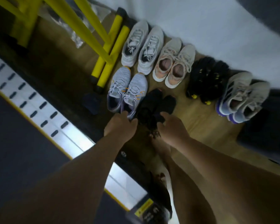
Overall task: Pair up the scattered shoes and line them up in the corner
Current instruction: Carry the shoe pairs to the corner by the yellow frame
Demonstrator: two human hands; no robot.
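Both hands reach to the black shoes (153, 105) on the wooden floor (192, 122); the right hand (171, 128) curls its fingers over the heel on its own side; the left hand (120, 126) lies with bent fingers at the other heel, just beside the lavender pair (126, 91), and blur hides whether it grips; beyond the hands, along the white wall (217, 29), stand a white pair (142, 47), a beige pair (173, 62), a black-and-yellow pair (205, 80) and a grey pair (242, 97), each side by side.
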